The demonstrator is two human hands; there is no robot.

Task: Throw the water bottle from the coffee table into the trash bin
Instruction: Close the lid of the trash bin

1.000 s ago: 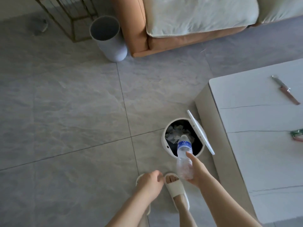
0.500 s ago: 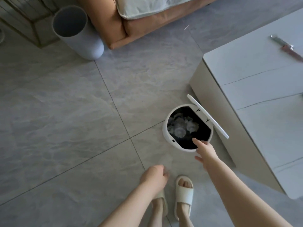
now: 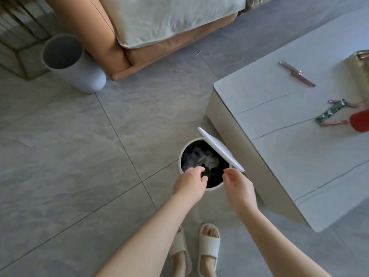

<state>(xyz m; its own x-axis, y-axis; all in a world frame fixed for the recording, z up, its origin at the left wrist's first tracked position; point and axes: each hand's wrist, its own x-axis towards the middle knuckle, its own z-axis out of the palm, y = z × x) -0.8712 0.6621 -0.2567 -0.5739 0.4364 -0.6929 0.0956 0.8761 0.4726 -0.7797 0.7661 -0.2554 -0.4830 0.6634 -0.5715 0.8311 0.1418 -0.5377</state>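
Observation:
The clear water bottle with a blue label lies inside the round white trash bin, among crumpled paper on a black liner. The bin's white lid stands raised on the side toward the white coffee table. My left hand hovers over the bin's near-left rim with fingers curled and nothing in it. My right hand is over the near-right rim, fingers apart and empty. Neither hand touches the bottle.
On the table lie a knife, a green wrapper and a red object at the right edge. A grey cylinder stands on the tiled floor beside an orange sofa. My slippered feet are below.
My right hand held the bottle over the bin, then let it go; it now lies inside. My left hand has risen to the bin's rim. The view has swung toward the table.

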